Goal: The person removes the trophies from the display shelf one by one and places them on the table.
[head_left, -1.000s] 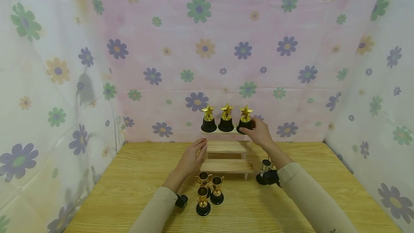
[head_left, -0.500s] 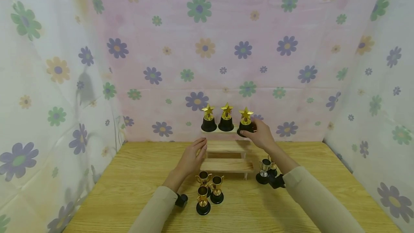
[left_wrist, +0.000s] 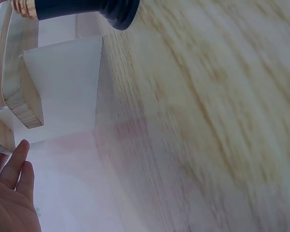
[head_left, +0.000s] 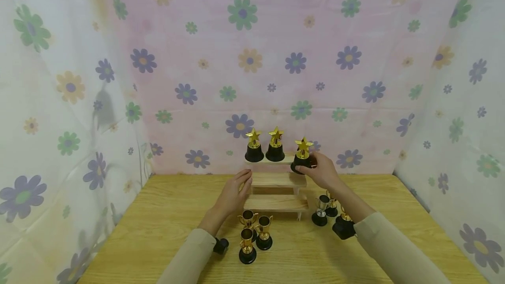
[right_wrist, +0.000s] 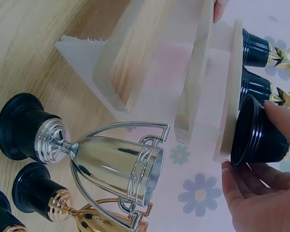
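My right hand (head_left: 323, 171) grips the black base of a gold star trophy (head_left: 302, 156) at the right end of the top step. In the right wrist view that base (right_wrist: 261, 133) is tilted, its hollow underside showing beside the step's edge. Two more star trophies, a left one (head_left: 254, 150) and a middle one (head_left: 275, 150), stand upright on the top step. My left hand (head_left: 233, 192) rests its fairly straight fingers at the left side of the wooden three-step stand (head_left: 278, 179). In the left wrist view my left fingers (left_wrist: 19, 166) are right at a step's end.
In front of the stand, several gold cup trophies (head_left: 263, 233) cluster on the wooden table (head_left: 165, 214). To its right stand a silver cup trophy (head_left: 321, 209) and gold ones (head_left: 331, 207), close under my right forearm. A flowered cloth (head_left: 197, 56) hangs behind.
The right hand has brought the third star trophy off its spot on the top step, toward me and slightly right and down. My left hand has stayed put.
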Demonstrator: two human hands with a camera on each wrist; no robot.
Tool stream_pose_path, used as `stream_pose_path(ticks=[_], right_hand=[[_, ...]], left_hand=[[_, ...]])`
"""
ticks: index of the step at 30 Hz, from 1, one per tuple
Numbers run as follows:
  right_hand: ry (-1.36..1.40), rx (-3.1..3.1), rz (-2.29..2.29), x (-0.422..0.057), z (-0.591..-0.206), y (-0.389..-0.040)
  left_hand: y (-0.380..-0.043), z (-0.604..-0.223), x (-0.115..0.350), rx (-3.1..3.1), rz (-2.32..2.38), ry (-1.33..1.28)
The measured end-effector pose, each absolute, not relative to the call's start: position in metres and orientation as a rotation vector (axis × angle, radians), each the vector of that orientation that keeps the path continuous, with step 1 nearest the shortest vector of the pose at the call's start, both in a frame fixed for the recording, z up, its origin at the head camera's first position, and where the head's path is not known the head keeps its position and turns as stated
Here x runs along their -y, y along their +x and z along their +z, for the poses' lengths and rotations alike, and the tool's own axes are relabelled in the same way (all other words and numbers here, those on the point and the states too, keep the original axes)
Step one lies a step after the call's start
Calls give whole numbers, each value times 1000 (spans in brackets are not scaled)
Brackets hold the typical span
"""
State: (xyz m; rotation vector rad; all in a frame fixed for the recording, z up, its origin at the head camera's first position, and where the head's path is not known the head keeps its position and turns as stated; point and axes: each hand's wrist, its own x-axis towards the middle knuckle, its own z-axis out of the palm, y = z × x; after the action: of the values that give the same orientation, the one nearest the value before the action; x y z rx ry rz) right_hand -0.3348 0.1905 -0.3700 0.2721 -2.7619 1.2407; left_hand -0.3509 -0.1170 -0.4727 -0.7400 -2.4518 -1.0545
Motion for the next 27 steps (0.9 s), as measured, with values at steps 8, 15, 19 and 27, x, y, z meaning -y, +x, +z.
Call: stream_pose_path(ticks=[8, 15, 19, 27], right_hand=[[333, 2773, 1231, -190, -369, -321], [375, 2754, 1260, -185, -372, -309], [391, 2756, 1261, -183, -376, -303], [408, 2749, 1246, -180, -386, -294]], left_hand=[[-351, -471, 117, 2459, -1072, -740], [-350, -471, 117, 2460, -1066, -743], [-351, -472, 117, 2440, -1055, -751], [-352, -473, 116, 2420, -1055, -764]])
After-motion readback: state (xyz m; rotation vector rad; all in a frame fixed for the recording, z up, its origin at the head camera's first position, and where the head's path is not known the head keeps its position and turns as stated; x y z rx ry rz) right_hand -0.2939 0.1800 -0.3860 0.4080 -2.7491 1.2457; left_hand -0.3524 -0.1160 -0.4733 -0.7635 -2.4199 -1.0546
